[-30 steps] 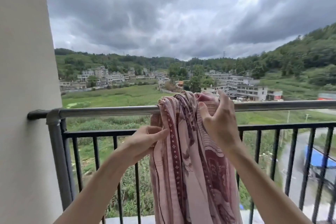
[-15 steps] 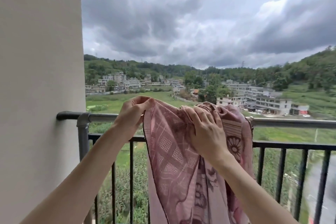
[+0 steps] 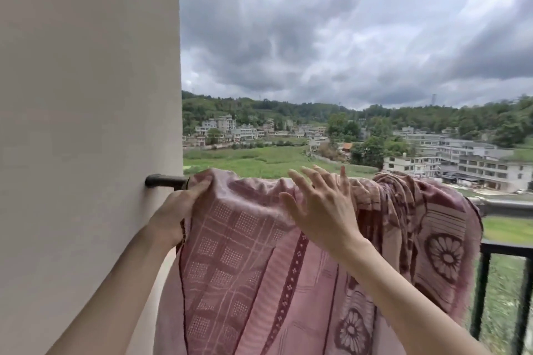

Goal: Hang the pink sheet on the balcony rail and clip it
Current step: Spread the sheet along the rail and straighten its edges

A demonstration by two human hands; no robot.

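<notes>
By the wall (image 3: 86,124), the left hand (image 3: 184,202) pinches the sheet's left corner at the rail (image 3: 165,181) end; grip pressed on cloth. The pink sheet (image 3: 259,268) is draped over the rail, long axis running left-right along it, both falls hanging down. Right hand (image 3: 320,210) hovers w/ fingers spread, holding nothing. Step looks like spreading, approx. halfway. Right part is bunched (image 3: 403,210), so next move probably needs pulling it rightward flat, then clips; none in view.

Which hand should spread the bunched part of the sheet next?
Right. The right hand is open beside the bunched folds of the pink sheet, while the left hand pins its corner on the rail.
</notes>
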